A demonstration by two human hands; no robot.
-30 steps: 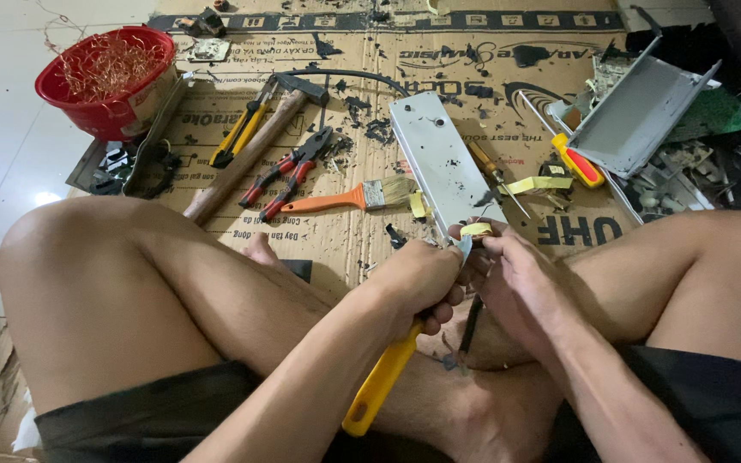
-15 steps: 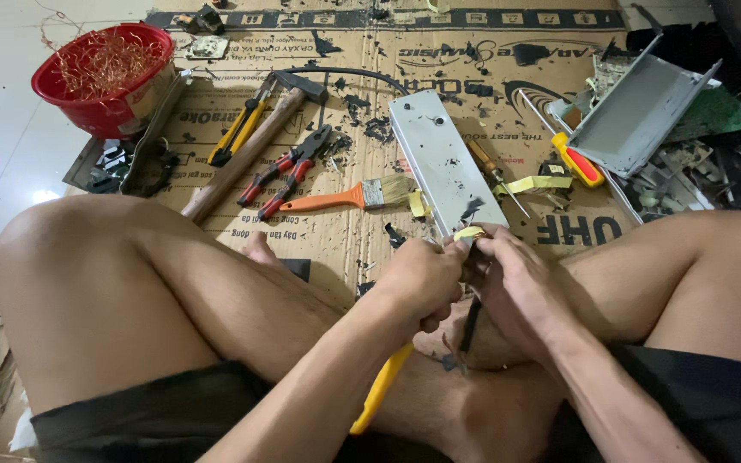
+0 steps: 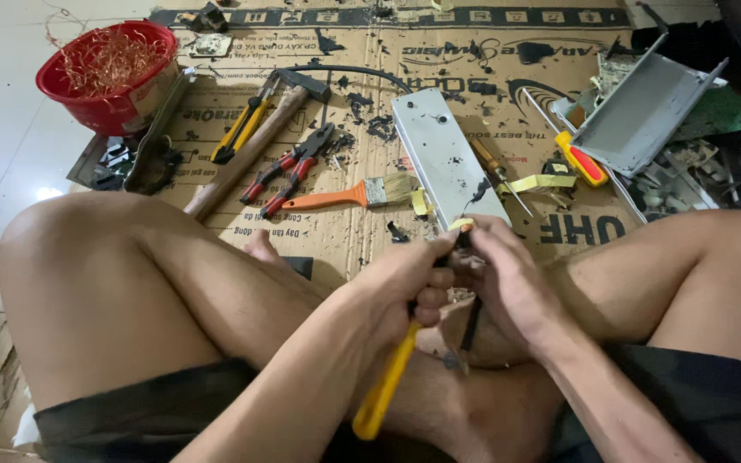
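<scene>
yellow plastic sleeves the handle of the pliers [image 3: 385, 387] that the left hand [image 3: 405, 287] squeezes, fingers wrapped tight round it, with the free handle end sticking down and toward the body below the fist. the tool's head is hidden between the two hands, so whether it bites on anything cannot be told. right against it, the right hand [image 3: 508, 287] is closed on a small dark part [image 3: 470, 321], pinching it at the top while a thin dark strip of it hangs down below the knuckles; a bit of yellow tape [image 3: 461, 225] peeks out just above the fingers. both hands meet over the crossed legs, touching each other.

done well, this seems to call for a steady squeeze with the left while the right keeps the part from twisting, fingertips kept clear of the tool's head, and the pull kept in line rather than levered sideways.

just beyond the hands lies a long grey metal plate [image 3: 443, 154] on the cardboard [image 3: 216, 129]. further out to the left of it sit a paintbrush [image 3: 349, 195] with an orange handle, red pliers [image 3: 295, 167] and a hammer [image 3: 255, 150]. farthest left is a red bowl [image 3: 109, 73] of copper wire. out to the right, a grey metal casing [image 3: 645, 120] and an orange-handled screwdriver [image 3: 582, 160].
</scene>
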